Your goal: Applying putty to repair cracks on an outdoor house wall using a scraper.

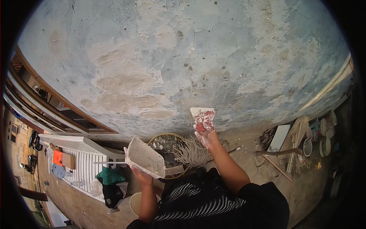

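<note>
My right hand [206, 135] is closed around a putty knife [202, 113], whose wide blade is red and smeared with white putty. It is raised in front of the lower part of a pale blue wall [213, 42]; I cannot tell if the blade touches it. Beige putty patches [127, 86] and flaking spots cover the wall. On the left, my left hand [142, 176] grips a putty-caked tray [146, 157] by its side and underside, tilted toward the wall. White putty coats the fingers of both hands.
Below the hands stand a round tub of rubble [164, 145] and a string mop head [192, 152]. At left, a white slatted bench [84, 173] carries an orange box [57, 157] and green cloth [110, 174]. A bucket [135, 203] is near my left forearm. Buckets [308, 147] and boards lie at right.
</note>
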`<move>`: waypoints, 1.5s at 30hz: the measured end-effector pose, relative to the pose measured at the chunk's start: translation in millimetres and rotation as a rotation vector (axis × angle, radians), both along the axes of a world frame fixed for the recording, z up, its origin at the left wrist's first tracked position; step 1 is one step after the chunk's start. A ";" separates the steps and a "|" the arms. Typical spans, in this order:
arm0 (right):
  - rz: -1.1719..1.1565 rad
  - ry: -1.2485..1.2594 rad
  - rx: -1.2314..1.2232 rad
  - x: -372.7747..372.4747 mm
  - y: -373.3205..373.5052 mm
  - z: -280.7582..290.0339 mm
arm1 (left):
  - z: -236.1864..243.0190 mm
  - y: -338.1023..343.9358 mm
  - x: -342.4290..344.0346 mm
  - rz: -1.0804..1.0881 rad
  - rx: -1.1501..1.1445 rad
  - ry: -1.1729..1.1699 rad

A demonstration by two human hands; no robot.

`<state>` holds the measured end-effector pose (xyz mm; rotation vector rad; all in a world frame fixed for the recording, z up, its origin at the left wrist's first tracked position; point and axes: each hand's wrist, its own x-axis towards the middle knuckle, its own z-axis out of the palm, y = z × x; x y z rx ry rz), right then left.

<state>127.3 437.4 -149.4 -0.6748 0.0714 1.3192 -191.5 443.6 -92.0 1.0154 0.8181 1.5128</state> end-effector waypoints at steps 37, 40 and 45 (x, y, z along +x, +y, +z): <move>-0.400 -0.050 -0.519 171.5 -70.8 -158.8 | 32.4 -11.0 93.1 -0.384 -0.510 -0.355; -0.394 -0.041 -0.540 177.9 -63.2 -167.6 | 30.3 -13.3 92.0 -0.383 -0.536 -0.323; -0.440 -0.037 -0.529 194.1 -48.5 -181.8 | 27.4 -13.5 87.8 -0.347 -0.564 -0.313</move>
